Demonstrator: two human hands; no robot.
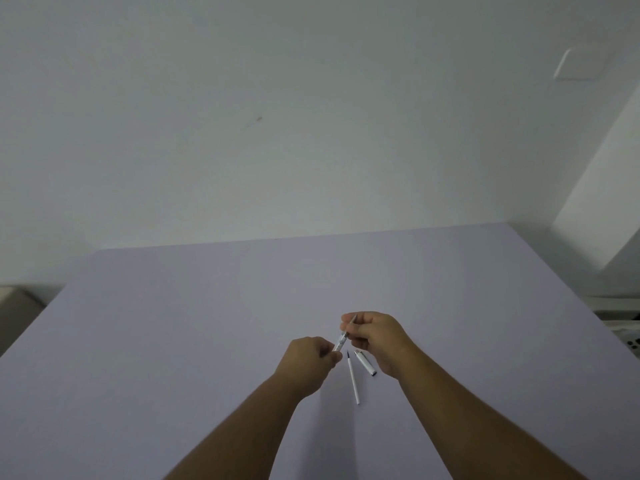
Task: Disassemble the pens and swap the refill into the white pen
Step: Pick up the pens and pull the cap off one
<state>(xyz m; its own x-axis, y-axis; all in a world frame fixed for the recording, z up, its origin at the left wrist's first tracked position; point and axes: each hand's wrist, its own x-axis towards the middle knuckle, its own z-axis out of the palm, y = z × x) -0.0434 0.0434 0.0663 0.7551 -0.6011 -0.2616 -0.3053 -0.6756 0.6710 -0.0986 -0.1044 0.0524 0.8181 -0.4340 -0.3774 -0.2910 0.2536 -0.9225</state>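
Two hands [313,362] [375,336] gripping one pen [341,344], one refill [353,379], one barrel [365,362]

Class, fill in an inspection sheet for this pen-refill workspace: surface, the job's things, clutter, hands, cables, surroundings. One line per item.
Surface: lilac table top, plain and flat.
Job's things: a pen held above the table between both hands; a loose refill and a white pen part lie side by side on the table, under the right hand.
Clutter: nothing seen.
Hands: left hand pinches the pen's lower end; right hand grips its upper end.
Cables: nothing seen.
Surroundings: pale wall behind; a wall plate at upper right; blurred objects beyond the right edge.
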